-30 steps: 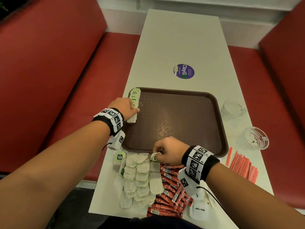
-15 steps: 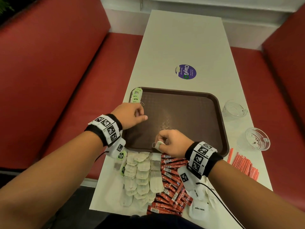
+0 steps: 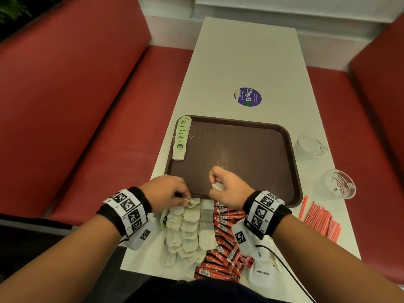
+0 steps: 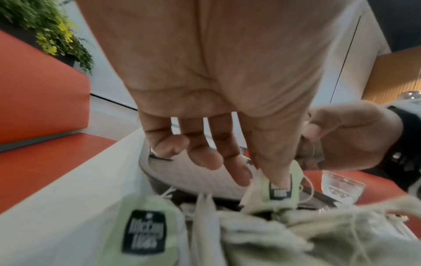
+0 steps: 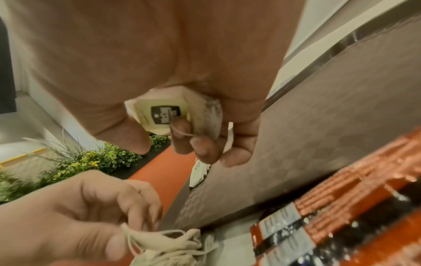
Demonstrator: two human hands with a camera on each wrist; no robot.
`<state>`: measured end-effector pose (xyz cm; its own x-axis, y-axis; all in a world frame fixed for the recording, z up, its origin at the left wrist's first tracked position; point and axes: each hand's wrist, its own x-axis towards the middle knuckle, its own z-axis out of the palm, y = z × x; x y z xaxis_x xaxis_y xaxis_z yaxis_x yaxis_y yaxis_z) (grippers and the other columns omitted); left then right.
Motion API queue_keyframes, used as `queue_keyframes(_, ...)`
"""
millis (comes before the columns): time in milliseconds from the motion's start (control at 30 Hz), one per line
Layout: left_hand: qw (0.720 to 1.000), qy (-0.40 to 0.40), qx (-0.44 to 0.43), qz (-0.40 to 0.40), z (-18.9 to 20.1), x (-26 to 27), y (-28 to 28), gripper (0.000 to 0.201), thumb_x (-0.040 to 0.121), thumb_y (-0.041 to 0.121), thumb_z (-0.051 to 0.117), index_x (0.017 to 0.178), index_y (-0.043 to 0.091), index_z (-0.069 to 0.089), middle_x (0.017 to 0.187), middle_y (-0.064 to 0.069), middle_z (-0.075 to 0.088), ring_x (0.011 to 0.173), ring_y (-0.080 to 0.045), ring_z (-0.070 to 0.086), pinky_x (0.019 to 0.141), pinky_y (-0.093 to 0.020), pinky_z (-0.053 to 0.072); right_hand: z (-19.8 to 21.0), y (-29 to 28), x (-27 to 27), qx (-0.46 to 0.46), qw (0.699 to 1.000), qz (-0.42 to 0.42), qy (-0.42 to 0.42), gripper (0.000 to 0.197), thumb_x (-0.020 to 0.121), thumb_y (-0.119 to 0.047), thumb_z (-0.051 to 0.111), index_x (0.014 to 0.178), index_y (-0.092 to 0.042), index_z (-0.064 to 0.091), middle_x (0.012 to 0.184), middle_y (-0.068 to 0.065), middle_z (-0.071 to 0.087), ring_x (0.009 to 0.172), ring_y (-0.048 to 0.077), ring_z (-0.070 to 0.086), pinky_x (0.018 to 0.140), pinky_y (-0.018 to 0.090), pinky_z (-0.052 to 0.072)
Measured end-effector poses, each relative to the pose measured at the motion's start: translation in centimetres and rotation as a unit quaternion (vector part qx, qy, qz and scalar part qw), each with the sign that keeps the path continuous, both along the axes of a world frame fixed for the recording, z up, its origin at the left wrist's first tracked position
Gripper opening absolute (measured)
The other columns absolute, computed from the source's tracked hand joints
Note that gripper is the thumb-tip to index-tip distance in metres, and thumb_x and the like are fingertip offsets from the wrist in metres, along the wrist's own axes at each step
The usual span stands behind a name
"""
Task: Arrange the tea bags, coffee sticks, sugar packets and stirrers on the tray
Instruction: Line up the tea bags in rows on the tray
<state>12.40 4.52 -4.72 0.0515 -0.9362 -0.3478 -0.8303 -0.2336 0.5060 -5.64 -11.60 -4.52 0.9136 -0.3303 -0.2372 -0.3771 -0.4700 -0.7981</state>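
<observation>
A brown tray (image 3: 293, 162) lies on the white table, with a row of green-tagged tea bags (image 3: 181, 138) along its left edge. In front of it lie a pile of tea bags (image 3: 188, 228), red coffee sticks (image 3: 225, 243), white sugar packets (image 3: 262, 274) and orange stirrers (image 3: 321, 221). My left hand (image 3: 185, 199) pinches a tagged tea bag (image 4: 280, 189) at the top of the pile. Over the tray's near edge, my right hand (image 3: 215, 182) is curled round another tea bag (image 5: 168, 113) in its fist.
Two glass cups (image 3: 310, 145) (image 3: 336, 184) stand right of the tray. A purple sticker (image 3: 248, 96) is on the table beyond it. Red benches (image 3: 87, 106) run along both sides, and the table's left edge is close to the tea bag pile.
My left hand left the row on the tray's left edge and came back to the pile, taking a tea bag. My right hand lifted its tea bag over the tray's near edge.
</observation>
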Motion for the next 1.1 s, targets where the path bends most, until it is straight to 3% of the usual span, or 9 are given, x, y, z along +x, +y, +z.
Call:
queue_keyframes(100,0.998,0.003,-0.065,0.015,0.9,-0.2,-0.4,0.01,0.09,0.035,0.069,0.098,0.031,0.073,0.099,0.014,0.063,0.084,0.002,0.054,0.079,-0.022,0.045,-0.2,0.0,-0.1,-0.022,1.0,0.015,0.004,0.023,0.081,-0.026,0.073,0.095,-0.028,0.054,0.085,-0.009,0.06,0.076,0.01,0.055,0.073,0.033,0.047)
queue_keyframes(167,0.994,0.012,-0.104,0.019,1.7,-0.4,-0.8,0.008,0.092,0.035,0.067,0.098,0.032,0.072,0.097,0.014,0.064,0.086,0.001,0.056,0.08,-0.026,0.047,-0.1,0.0,0.1,-0.026,0.999,0.018,-0.002,0.023,0.08,-0.03,0.077,0.095,-0.028,0.06,0.082,-0.011,0.06,0.073,0.004,0.053,0.069,0.028,0.045)
queue_keyframes(267,0.989,0.021,-0.144,0.019,2.9,-0.8,-1.4,0.009,0.093,0.035,0.065,0.1,0.031,0.071,0.095,0.015,0.065,0.09,-0.003,0.059,0.083,-0.03,0.049,0.2,0.3,0.4,-0.029,0.999,0.016,-0.027,0.017,0.083,-0.033,0.077,0.087,-0.031,0.061,0.079,-0.013,0.062,0.072,0.001,0.055,0.069,0.025,0.046)
queue_keyframes(500,0.966,-0.007,-0.246,0.074,4.8,-1.5,-2.1,0.004,0.093,0.026,0.067,0.094,0.026,0.071,0.077,0.022,0.055,0.073,0.002,0.049,0.07,-0.023,0.042,0.8,0.2,1.2,-0.032,0.998,-0.019,-0.048,0.028,0.089,-0.029,0.073,0.069,-0.034,0.053,0.062,-0.011,0.055,0.055,0.001,0.048,0.053,0.017,0.035)
queue_keyframes(633,0.965,0.026,-0.232,0.117,4.7,-1.2,-2.0,0.005,0.094,0.024,0.065,0.094,0.026,0.07,0.075,0.019,0.06,0.07,0.0,0.054,0.066,-0.019,0.041,0.9,0.0,1.7,-0.033,0.998,-0.019,-0.043,0.019,0.088,-0.034,0.074,0.079,-0.026,0.059,0.069,-0.009,0.058,0.06,0.003,0.049,0.058,0.024,0.038)
queue_keyframes(733,0.961,0.006,-0.218,0.168,4.4,0.6,-2.4,0.007,0.094,0.024,0.065,0.095,0.028,0.07,0.076,0.017,0.063,0.071,-0.001,0.056,0.067,-0.025,0.044,1.0,-0.2,1.8,-0.04,0.998,-0.033,-0.038,0.02,0.088,-0.029,0.072,0.097,-0.025,0.054,0.085,-0.01,0.06,0.075,0.008,0.056,0.069,0.029,0.045)
queue_keyframes(800,0.963,-0.042,-0.184,0.191,3.9,2.6,-2.8,0.008,0.095,0.026,0.063,0.099,0.029,0.07,0.087,0.016,0.067,0.079,-0.008,0.059,0.075,-0.029,0.048,1.1,-0.4,1.7,-0.01,0.999,-0.038,-0.03,0.026,0.088,-0.017,0.065,0.104,-0.023,0.044,0.08,-0.007,0.054,0.065,0.012,0.05,0.066,0.033,0.044)
queue_keyframes(933,0.974,-0.115,-0.08,0.18,2.2,5.8,-4.0,0.011,0.096,0.03,0.06,0.102,0.03,0.069,0.099,0.008,0.07,0.087,-0.015,0.061,0.081,-0.033,0.05,1.5,-1.0,1.6,0.036,0.997,-0.057,-0.028,0.029,0.082,-0.001,0.052,0.093,-0.018,0.032,0.081,0.003,0.045,0.058,0.015,0.038,0.054,0.035,0.038)
queue_keyframes(1100,0.977,-0.115,0.003,0.179,0.1,7.4,-6.0,0.013,0.096,0.033,0.063,0.105,0.029,0.07,0.107,0.004,0.07,0.093,-0.016,0.06,0.082,-0.028,0.046,1.8,-1.4,1.5,-0.011,0.999,-0.045,-0.015,0.022,0.085,-0.003,0.054,0.076,-0.016,0.039,0.069,-0.003,0.045,0.059,0.015,0.041,0.058,0.033,0.038)
